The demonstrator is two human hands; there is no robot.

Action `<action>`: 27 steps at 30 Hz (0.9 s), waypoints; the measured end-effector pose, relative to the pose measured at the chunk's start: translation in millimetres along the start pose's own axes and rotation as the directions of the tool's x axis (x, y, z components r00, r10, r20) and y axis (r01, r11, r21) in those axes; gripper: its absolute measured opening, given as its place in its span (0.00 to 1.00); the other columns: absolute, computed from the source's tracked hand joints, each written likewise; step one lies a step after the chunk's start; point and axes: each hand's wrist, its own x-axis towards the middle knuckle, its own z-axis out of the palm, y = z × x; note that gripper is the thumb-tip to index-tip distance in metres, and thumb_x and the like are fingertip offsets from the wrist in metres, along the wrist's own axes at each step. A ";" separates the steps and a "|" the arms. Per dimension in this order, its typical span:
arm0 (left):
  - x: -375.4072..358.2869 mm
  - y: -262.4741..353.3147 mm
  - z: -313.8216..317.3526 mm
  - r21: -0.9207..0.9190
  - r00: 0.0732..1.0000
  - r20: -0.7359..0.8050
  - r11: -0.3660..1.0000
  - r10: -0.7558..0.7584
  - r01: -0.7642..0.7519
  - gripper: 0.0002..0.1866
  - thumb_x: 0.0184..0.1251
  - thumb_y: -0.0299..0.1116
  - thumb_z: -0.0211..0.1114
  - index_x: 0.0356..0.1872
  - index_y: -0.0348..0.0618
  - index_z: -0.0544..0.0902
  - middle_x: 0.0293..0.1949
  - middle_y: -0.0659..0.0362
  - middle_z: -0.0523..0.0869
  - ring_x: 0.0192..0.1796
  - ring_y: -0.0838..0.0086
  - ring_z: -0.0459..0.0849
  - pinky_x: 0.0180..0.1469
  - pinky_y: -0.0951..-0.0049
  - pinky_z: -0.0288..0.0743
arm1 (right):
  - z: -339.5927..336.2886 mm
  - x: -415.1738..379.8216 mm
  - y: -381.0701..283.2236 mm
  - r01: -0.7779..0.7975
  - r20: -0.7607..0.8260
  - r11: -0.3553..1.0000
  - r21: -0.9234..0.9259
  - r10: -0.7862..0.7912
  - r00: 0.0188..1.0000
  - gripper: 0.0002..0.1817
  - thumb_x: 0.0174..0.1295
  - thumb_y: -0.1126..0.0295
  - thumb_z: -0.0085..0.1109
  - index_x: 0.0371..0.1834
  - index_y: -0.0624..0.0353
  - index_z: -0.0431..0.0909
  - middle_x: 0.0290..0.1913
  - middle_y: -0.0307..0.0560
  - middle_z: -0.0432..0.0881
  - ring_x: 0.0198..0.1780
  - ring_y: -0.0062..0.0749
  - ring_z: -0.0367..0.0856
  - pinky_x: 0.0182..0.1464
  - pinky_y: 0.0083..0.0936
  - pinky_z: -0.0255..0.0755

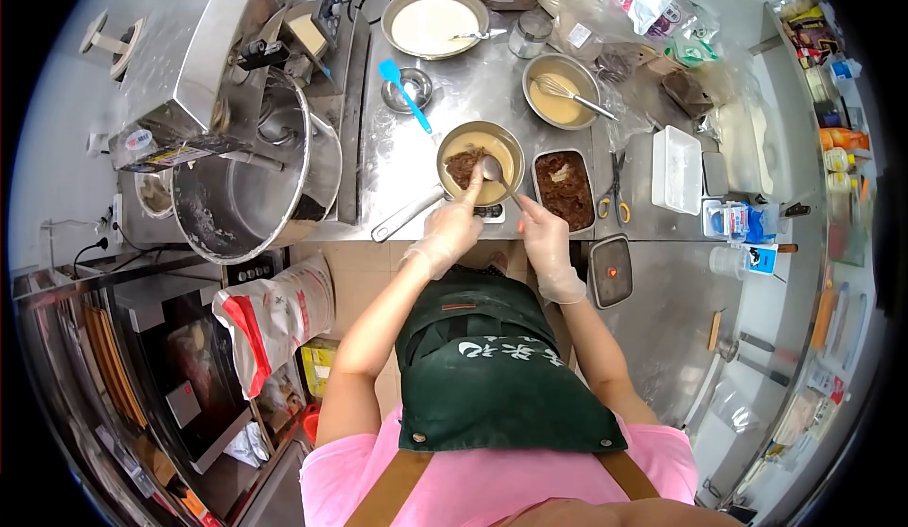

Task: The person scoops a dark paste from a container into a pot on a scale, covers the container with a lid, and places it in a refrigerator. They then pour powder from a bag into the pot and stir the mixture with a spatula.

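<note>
My right hand (pixel 549 245), in a clear glove, is closed round the handle of a metal spoon (pixel 492 168). The spoon's bowl is over a saucepan (pixel 518 139) of tan liquid with a dark brown shredded mass (pixel 463 166) at its left side. My left hand (pixel 452 232), also gloved, reaches over the pan's near rim. One of its fingers is stretched out to the spoon's bowl; the other fingers are partly hidden. Right of the pan, a metal tray of dark brown filling (pixel 565 191) stands close to my right hand. Under the pan shows the edge of a digital scale (pixel 490 213).
At the back are a bowl of white batter (pixel 433 22), a bowl with a whisk (pixel 560 90) and a blue brush (pixel 402 92) on a small bowl. Scissors (pixel 615 191), a lid (pixel 610 272) and a white container (pixel 676 169) are at right. A large mixer bowl (pixel 241 196) stands left.
</note>
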 end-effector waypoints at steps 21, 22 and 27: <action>-5.0 2.3 48.0 0.324 0.707 -0.525 0.879 0.475 -0.350 0.45 0.57 0.20 0.60 0.77 0.68 0.60 0.38 0.50 0.79 0.32 0.58 0.84 0.32 0.59 0.81 | -26.8 -1.4 -29.1 0.588 0.230 0.337 -0.735 -0.692 0.684 0.24 0.53 0.76 0.58 0.57 0.53 0.82 0.26 0.40 0.70 0.24 0.31 0.75 0.25 0.27 0.72; -5.0 5.4 51.6 0.338 0.708 -0.528 0.881 0.468 -0.330 0.45 0.56 0.20 0.60 0.77 0.68 0.61 0.36 0.51 0.78 0.32 0.59 0.84 0.32 0.60 0.82 | -29.6 -4.2 -33.1 0.603 0.235 0.333 -0.725 -0.704 0.670 0.24 0.53 0.77 0.58 0.56 0.54 0.82 0.26 0.40 0.70 0.24 0.31 0.75 0.26 0.27 0.72; -10.8 15.8 57.4 0.380 0.699 -0.556 0.885 0.450 -0.268 0.45 0.55 0.21 0.62 0.76 0.65 0.62 0.31 0.54 0.76 0.30 0.63 0.82 0.32 0.64 0.82 | -53.4 -16.7 -29.1 0.637 0.250 0.283 -0.717 -0.748 0.614 0.25 0.52 0.77 0.60 0.57 0.54 0.82 0.28 0.40 0.74 0.25 0.29 0.75 0.26 0.27 0.71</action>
